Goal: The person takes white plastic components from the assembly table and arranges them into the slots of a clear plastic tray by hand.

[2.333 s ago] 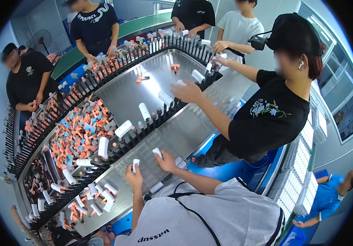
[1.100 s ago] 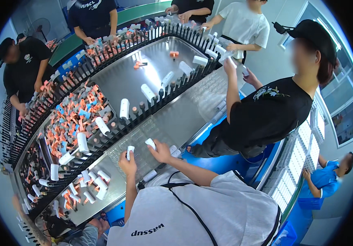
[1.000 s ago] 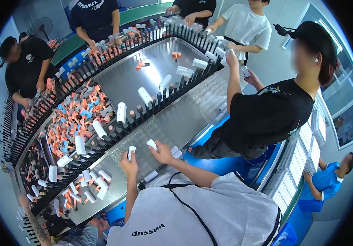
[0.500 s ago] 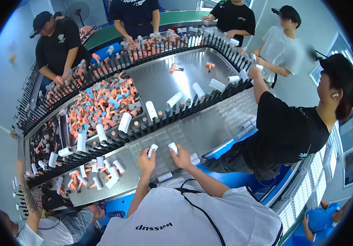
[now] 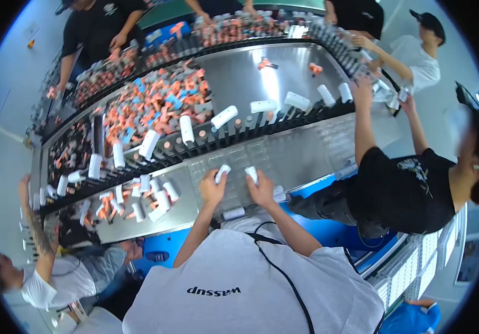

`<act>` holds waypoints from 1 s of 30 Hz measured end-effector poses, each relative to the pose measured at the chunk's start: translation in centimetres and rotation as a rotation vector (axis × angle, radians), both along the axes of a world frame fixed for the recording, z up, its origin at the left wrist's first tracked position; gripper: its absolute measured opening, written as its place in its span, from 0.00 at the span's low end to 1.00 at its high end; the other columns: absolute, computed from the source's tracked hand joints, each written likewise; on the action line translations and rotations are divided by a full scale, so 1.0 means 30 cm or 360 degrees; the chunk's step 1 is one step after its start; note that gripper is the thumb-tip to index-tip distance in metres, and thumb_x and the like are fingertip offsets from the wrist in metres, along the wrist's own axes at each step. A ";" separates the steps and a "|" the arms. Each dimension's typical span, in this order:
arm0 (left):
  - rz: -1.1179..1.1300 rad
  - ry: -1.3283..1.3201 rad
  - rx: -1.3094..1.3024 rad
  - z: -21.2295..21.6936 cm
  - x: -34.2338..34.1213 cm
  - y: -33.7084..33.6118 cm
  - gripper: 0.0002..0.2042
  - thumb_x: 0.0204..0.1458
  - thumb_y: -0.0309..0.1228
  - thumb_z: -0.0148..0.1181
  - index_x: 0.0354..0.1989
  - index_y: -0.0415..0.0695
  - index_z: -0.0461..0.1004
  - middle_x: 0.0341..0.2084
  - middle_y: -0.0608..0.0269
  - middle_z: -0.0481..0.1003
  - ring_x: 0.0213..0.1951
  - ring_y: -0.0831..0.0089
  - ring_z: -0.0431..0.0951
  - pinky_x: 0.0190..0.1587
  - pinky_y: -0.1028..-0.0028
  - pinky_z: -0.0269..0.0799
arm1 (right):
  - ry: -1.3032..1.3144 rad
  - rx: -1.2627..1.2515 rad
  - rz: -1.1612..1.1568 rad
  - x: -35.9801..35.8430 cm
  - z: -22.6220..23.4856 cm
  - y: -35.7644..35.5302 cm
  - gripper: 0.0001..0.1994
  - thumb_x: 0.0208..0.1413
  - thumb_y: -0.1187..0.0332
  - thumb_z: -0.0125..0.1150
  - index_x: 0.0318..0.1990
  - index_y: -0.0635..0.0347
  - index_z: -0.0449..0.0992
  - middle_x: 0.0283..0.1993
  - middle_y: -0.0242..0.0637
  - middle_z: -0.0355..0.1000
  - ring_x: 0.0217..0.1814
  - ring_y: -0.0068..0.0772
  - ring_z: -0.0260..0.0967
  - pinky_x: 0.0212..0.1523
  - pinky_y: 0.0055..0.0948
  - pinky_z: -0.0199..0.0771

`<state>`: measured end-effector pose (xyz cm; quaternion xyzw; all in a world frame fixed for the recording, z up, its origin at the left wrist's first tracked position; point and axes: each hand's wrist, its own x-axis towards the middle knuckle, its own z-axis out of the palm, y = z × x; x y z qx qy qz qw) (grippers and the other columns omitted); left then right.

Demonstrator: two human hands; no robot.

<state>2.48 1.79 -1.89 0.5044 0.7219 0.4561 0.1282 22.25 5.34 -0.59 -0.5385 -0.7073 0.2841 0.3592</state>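
Both hands are in front of me over the metal ledge, a little apart. My left hand (image 5: 213, 189) is closed round a small white plastic casing (image 5: 223, 172), its top end showing above the fingers. My right hand (image 5: 261, 191) grips another white casing (image 5: 252, 175), tilted toward the left one. Under and beyond them lie clear plastic trays (image 5: 243, 154) with moulded pockets. To the left, a loose heap of white casings with orange parts (image 5: 137, 196) rests on the ledge.
Beyond the ledge runs a rack of dark upright posts (image 5: 225, 136), some capped with white casings (image 5: 186, 129). Behind it, a metal basin (image 5: 234, 72) holds a pile of orange, grey and blue parts (image 5: 159, 100). Co-workers stand around; one in black (image 5: 406, 189) reaches across at my right.
The view has tilted and shifted, so the bench sits higher and farther right. Both hands still hold their white casings. The co-worker at right now has both arms stretched to the rack.
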 end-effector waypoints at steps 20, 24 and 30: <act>-0.0055 -0.0039 -0.0008 -0.054 0.047 0.060 0.12 0.58 0.36 0.66 0.39 0.37 0.81 0.33 0.49 0.81 0.35 0.51 0.82 0.40 0.60 0.75 | -0.0054 -0.0098 0.0059 0.064 -0.045 0.045 0.22 0.62 0.49 0.60 0.47 0.62 0.76 0.34 0.58 0.78 0.37 0.65 0.77 0.38 0.56 0.75; -0.0046 0.0016 0.0045 -0.057 0.071 0.062 0.13 0.59 0.36 0.65 0.40 0.36 0.81 0.32 0.50 0.81 0.34 0.54 0.82 0.40 0.61 0.74 | -0.0030 0.0002 0.0050 0.082 -0.041 0.047 0.22 0.62 0.50 0.60 0.47 0.63 0.75 0.34 0.58 0.78 0.37 0.66 0.77 0.37 0.57 0.75; -0.0056 0.0004 0.0006 -0.033 0.079 0.058 0.14 0.58 0.38 0.66 0.40 0.37 0.81 0.35 0.48 0.81 0.37 0.48 0.82 0.42 0.58 0.75 | -0.0019 -0.0036 0.0031 0.089 -0.045 0.044 0.19 0.61 0.53 0.64 0.46 0.62 0.77 0.34 0.56 0.77 0.35 0.65 0.77 0.34 0.54 0.74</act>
